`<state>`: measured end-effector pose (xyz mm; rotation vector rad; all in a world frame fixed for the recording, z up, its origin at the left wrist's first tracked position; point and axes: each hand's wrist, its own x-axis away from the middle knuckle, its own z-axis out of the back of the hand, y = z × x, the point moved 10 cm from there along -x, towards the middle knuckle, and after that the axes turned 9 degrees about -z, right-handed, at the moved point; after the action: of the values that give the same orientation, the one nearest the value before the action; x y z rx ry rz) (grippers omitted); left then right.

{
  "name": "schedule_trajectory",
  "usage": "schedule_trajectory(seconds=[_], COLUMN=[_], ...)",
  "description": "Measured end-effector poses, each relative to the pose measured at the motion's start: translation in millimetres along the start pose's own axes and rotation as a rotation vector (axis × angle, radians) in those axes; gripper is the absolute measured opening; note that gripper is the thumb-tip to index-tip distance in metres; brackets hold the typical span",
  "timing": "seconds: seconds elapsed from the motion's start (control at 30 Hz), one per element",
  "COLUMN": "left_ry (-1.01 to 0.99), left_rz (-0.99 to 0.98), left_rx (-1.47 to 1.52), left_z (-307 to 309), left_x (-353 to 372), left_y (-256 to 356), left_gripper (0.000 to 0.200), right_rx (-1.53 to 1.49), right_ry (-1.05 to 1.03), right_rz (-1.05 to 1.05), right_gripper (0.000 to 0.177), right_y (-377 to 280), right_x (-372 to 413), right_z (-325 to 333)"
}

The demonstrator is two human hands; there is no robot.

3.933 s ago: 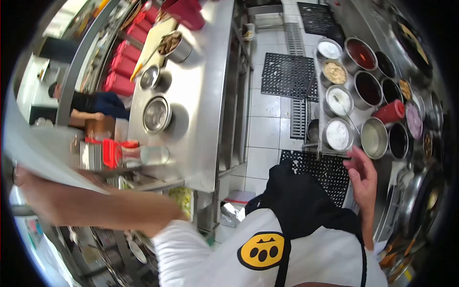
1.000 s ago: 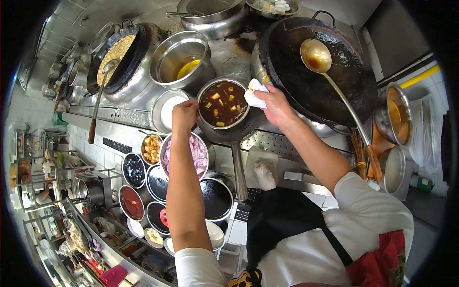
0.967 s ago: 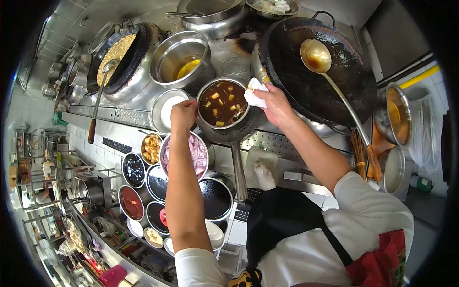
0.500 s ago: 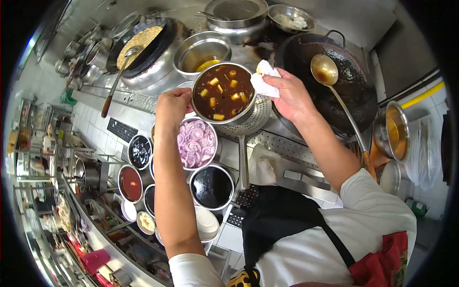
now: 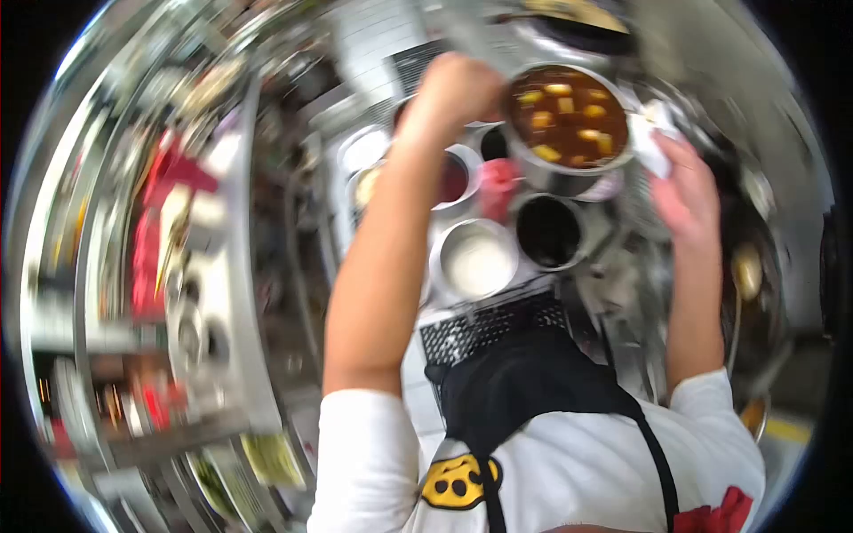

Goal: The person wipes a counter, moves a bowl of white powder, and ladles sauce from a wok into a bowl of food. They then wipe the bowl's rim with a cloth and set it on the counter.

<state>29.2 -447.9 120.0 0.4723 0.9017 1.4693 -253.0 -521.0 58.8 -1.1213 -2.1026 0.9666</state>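
A round metal pot (image 5: pixel 566 120) of brown liquid with pale yellow chunks is held up between my two hands. My left hand (image 5: pixel 466 87) is closed at the pot's left rim. My right hand (image 5: pixel 686 188) presses a white cloth (image 5: pixel 653 138) to the pot's right side. Below the pot are a container of dark liquid (image 5: pixel 549 231), one of white contents (image 5: pixel 478 259), one of dark red contents (image 5: pixel 455 178) and a blurred pink-red item (image 5: pixel 499 185).
At the left runs a long metal counter (image 5: pixel 258 266) with blurred items and red cloth. A wok with a ladle (image 5: pixel 746 271) lies at the right. Another wok (image 5: pixel 573 34) is at the top. Black perforated mats show on the floor.
The view has swung left and blurred. The pot, still between both hands, now hangs over the sauce containers, away from the stove, and my right hand is lower beside it.
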Motion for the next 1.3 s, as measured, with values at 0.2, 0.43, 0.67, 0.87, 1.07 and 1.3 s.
schedule_trajectory(seconds=[0.2, 0.43, 0.67, 0.87, 1.07, 1.3], left_ry=[0.205, 0.477, 0.667, 0.802, 0.94, 1.071], left_rz=[0.161, 0.467, 0.67, 0.876, 0.869, 0.976], left_rx=[-0.045, 0.119, 0.126, 0.185, 0.236, 0.249], left_z=[132.3, 274.0, 380.7, 444.5, 506.5, 546.1], left_x=[121.7, 319.8, 471.2, 557.8, 604.4, 636.9], left_y=[-94.6, -158.3, -259.5, -345.9, -433.7, -521.0], left_gripper=[0.015, 0.012, 0.014, 0.012, 0.013, 0.014], right_rx=[0.019, -0.025, 0.001, 0.141, 0.163, 0.23], right_ry=[-0.199, -0.414, -0.489, -0.534, -0.603, -0.66], right_rz=[-0.15, -0.393, -0.605, -0.698, -0.788, -0.923], right_gripper=[0.032, 0.03, 0.036, 0.032, 0.035, 0.032], right_y=[110.1, 281.8, 443.7, 553.0, 655.5, 761.2], right_x=[-3.0, 25.8, 45.3, 36.6, 4.2, -29.0], right_z=[-139.2, -314.6, -458.7, -559.3, -646.2, -705.3])
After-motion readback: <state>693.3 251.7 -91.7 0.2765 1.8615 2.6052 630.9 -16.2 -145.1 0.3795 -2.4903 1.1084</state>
